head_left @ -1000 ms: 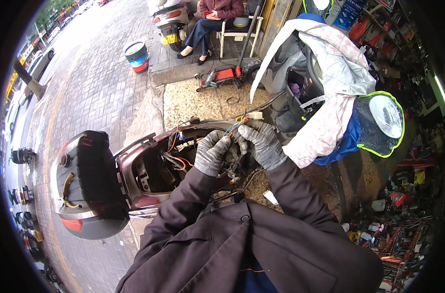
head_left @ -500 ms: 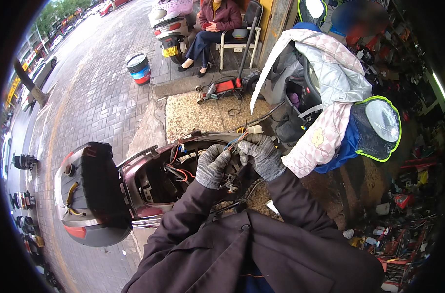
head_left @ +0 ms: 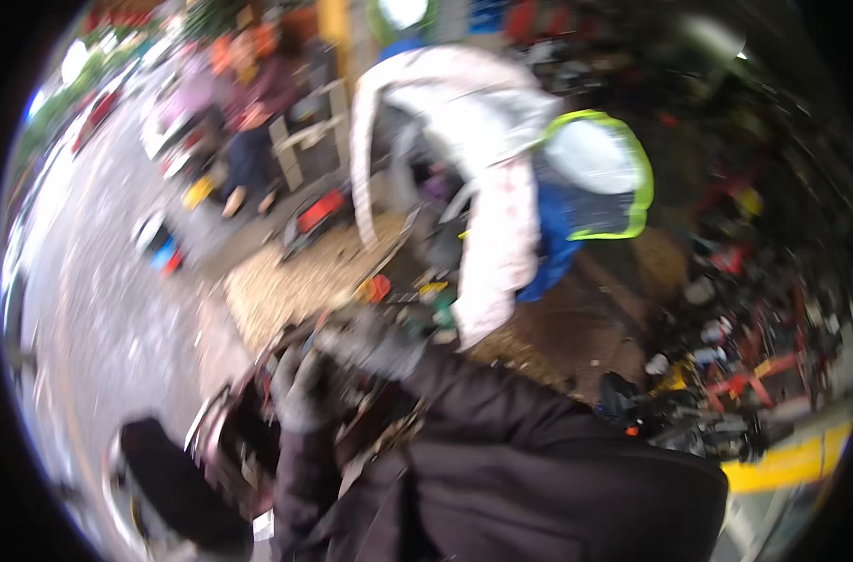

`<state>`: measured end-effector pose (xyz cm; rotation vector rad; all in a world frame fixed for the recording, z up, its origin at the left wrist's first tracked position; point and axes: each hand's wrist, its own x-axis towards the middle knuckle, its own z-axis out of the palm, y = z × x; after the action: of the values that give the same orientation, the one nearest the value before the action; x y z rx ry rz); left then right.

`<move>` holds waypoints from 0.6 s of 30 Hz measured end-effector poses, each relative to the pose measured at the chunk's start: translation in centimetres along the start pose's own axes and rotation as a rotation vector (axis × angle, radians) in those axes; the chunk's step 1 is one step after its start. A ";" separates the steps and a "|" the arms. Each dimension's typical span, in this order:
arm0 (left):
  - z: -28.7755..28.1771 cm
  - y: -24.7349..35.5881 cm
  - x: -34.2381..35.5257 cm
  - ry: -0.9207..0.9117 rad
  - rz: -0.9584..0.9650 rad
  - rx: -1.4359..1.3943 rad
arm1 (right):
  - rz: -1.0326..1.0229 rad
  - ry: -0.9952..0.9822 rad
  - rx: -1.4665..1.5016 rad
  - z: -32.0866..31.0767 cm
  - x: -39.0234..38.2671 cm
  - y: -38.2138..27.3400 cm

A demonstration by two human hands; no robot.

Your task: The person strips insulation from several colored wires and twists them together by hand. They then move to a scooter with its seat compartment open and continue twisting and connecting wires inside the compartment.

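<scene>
Motion smears the whole view. My left hand (head_left: 309,389), in a grey knitted glove, is bent upward over the opened body of a scooter (head_left: 234,431). Close against it on the right, my right hand (head_left: 375,339) wears a matching glove and reaches leftward across the scooter. The fingers of both hands are too blurred to tell whether they grip anything. Any wires between them cannot be made out. A dark top box (head_left: 178,487) sits at the scooter's rear, at the lower left.
A padded pink-and-white cover (head_left: 501,253) drapes another vehicle ahead. Beyond are a red floor jack (head_left: 318,211), a seated person (head_left: 253,122) and a bucket (head_left: 159,242). Cluttered tools (head_left: 754,375) lie at right, above a yellow edge (head_left: 787,464).
My view has swung to the right, so the scooter, jack and cover shift leftward. Both hands stay close together; the wires they pinched earlier are lost in the blur.
</scene>
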<state>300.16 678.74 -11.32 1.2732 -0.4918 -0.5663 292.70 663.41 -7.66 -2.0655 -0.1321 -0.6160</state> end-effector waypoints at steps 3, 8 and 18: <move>0.0 -0.4 -0.3 0.008 -0.047 -0.032 | 0.518 -0.012 0.618 0.2 -0.8 0.5; -0.5 -1.8 -0.2 0.059 -0.017 -0.091 | 0.569 0.088 0.719 2.0 -1.0 2.4; -0.8 -1.5 -0.5 0.010 -0.064 -0.195 | 0.480 0.050 0.731 1.8 -1.3 4.1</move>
<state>300.05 679.35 -12.98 1.1083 -0.3784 -0.6454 293.64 662.81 -12.21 -1.3011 0.1504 -0.2578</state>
